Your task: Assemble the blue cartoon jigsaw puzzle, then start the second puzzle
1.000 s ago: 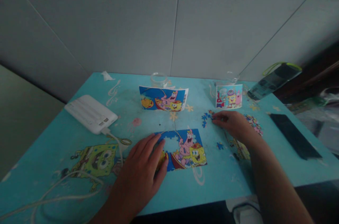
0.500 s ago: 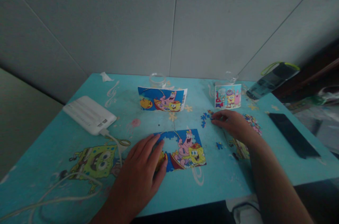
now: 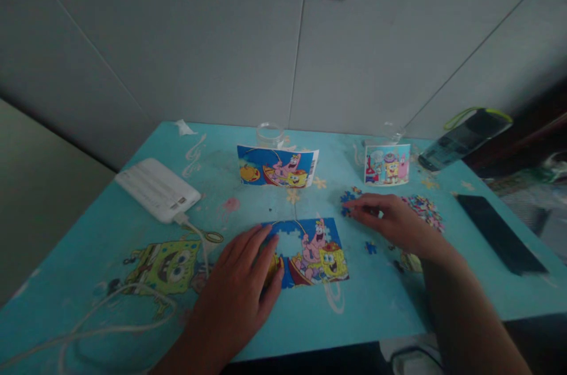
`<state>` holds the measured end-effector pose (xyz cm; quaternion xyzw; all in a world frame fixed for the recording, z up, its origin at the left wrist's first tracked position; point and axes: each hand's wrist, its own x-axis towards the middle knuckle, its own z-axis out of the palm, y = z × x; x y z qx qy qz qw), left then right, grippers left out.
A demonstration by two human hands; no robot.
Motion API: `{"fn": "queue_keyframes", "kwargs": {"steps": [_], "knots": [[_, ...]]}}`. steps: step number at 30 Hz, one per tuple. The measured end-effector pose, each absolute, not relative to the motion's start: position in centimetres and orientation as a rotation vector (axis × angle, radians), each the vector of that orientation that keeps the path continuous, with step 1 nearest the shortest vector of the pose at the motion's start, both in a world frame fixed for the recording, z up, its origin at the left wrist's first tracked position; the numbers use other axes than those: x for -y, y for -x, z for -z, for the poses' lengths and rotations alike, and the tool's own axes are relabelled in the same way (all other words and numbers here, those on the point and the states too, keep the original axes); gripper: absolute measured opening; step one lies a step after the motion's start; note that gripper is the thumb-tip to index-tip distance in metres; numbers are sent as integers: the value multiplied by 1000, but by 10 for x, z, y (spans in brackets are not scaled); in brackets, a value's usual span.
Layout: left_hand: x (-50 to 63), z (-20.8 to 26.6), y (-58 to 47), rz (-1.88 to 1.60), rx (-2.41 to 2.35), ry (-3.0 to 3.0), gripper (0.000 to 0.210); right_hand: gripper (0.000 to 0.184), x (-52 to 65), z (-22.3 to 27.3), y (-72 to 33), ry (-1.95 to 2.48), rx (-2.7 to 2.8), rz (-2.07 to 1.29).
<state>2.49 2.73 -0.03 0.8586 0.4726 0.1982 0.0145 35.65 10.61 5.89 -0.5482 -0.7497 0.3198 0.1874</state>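
Observation:
A partly assembled jigsaw puzzle (image 3: 316, 254) with a cartoon scene lies on the table, a gap in its upper middle showing the table. My left hand (image 3: 243, 280) rests open and flat over its left side, hiding that edge. Beyond the puzzle's right corner, my right hand (image 3: 390, 218) reaches into a small group of blue puzzle pieces (image 3: 346, 196). Its thumb and fingertips are closed at a blue piece among them. One loose puzzle piece (image 3: 371, 247) lies apart, nearer to me. Behind the puzzle stands a picture card (image 3: 279, 168) with the same scene.
A smaller picture card (image 3: 387, 165) stands at the back right, before a clear container. Mixed puzzle pieces (image 3: 425, 209) are heaped behind my right wrist. A dark phone (image 3: 500, 233) and a bottle (image 3: 463, 139) are at right. Left are a white power bank (image 3: 157, 189) and its cable (image 3: 119, 331).
My right hand has shifted slightly left and nearer to me over the blue pieces. My left hand stays on the puzzle. The whole view has moved a little.

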Motion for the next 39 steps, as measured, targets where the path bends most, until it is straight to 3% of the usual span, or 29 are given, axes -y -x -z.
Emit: {"fn": "queue_keyframes", "kwargs": {"steps": [5,14,19,24,39], "knots": [[-27,-3,-27,-620,-1471,-2661,43,21,-87,-55,-299,1234,2126,-1112],[-26,-3,-25,-603,-1475,-2636,44,19,-78,-26,-261,1259,2378,-602],[-26,-4,-26,-591,-1482,-2630,44,37,-78,-32,-267,1320,2390,-608],[-25,-5,-27,-596,-1480,-2621,44,24,-80,-35,-270,1273,2382,-635],[-26,-6,-27,-621,-1476,-2610,43,13,-84,-33,-262,1292,2445,-641]]}}
